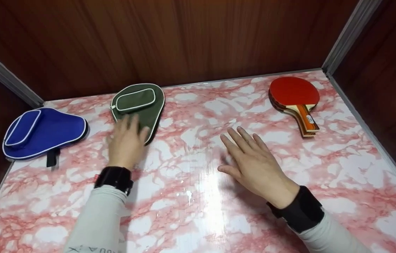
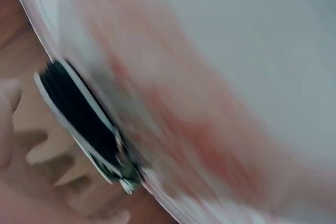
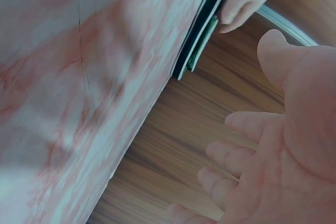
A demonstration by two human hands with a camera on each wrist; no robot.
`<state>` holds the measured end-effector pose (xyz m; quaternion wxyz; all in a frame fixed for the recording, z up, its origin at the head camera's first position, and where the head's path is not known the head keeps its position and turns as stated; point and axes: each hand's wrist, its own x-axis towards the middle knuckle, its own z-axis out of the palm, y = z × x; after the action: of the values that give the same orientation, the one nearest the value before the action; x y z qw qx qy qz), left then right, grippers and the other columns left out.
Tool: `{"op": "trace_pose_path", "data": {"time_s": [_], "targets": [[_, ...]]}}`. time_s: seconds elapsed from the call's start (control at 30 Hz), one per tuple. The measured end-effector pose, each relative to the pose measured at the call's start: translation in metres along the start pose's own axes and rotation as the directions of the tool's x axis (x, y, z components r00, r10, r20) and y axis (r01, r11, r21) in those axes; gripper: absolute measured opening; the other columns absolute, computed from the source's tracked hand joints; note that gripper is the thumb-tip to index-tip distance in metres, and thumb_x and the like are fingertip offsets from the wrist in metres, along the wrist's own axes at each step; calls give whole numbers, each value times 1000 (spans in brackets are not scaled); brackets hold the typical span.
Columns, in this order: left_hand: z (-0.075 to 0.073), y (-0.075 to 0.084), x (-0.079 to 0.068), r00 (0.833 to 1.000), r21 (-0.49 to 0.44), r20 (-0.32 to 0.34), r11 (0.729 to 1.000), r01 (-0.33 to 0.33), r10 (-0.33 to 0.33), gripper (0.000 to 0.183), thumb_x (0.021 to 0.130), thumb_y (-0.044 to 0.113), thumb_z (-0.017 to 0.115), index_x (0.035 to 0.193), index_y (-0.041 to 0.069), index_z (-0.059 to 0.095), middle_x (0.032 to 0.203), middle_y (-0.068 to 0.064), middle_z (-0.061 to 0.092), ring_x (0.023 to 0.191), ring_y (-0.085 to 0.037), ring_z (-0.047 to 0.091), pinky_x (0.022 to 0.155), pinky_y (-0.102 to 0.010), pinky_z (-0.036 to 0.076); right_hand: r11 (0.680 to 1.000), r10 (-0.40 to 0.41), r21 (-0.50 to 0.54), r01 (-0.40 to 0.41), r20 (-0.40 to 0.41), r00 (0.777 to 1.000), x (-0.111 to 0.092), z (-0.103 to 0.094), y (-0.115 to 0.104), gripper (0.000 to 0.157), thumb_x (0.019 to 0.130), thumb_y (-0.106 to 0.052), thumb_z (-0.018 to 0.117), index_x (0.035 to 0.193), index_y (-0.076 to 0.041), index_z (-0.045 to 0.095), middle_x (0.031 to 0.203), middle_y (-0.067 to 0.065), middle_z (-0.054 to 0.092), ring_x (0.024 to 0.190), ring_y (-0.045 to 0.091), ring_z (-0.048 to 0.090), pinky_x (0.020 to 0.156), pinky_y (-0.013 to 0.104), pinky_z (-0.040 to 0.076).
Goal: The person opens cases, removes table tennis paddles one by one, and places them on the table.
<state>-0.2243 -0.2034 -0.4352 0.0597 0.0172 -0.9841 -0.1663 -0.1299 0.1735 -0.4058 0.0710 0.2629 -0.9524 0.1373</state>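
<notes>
A green table tennis paddle case (image 1: 142, 112) with white piping and a small front pocket lies near the back wall. My left hand (image 1: 126, 142), slightly blurred, is over its narrow lower end with fingers spread loosely. In the left wrist view the edge of the green case (image 2: 84, 119) shows beside the fingers. My right hand (image 1: 254, 165) hovers palm down over the table, right of centre, fingers extended and holding nothing. Its spread fingers also show in the right wrist view, with the case (image 3: 202, 30) beyond them.
A blue paddle case (image 1: 48, 131) with a black strap lies at the left. Two stacked table tennis paddles (image 1: 294, 93), red side up, lie at the back right. Dark wood-grain walls (image 1: 184, 42) enclose the red-and-white marbled table (image 1: 191, 211).
</notes>
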Motion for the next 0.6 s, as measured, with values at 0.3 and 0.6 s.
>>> {"op": "trace_pose_path", "data": {"time_s": [0.3, 0.6], "targets": [[-29, -75, 9, 969, 44, -41, 968, 246, -245, 80, 117, 49, 42, 175, 0, 15, 180, -31, 6, 164, -58, 2, 120, -86, 7, 1000, 5, 3, -5, -5, 1000, 1, 1, 1, 81, 109, -56, 63, 170, -7, 41, 179, 15, 29, 166, 39, 24, 130, 64, 21], [-41, -115, 3, 950, 30, 43, 951, 308, -309, 85, 116, 43, 45, 171, -8, 4, 177, -37, -5, 162, -60, -10, 119, -86, -1, 1000, 8, -8, -8, 4, 1000, 1, 1, 2, 82, 108, -56, 64, 170, -7, 41, 180, 16, 28, 166, 38, 24, 130, 64, 20]]}}
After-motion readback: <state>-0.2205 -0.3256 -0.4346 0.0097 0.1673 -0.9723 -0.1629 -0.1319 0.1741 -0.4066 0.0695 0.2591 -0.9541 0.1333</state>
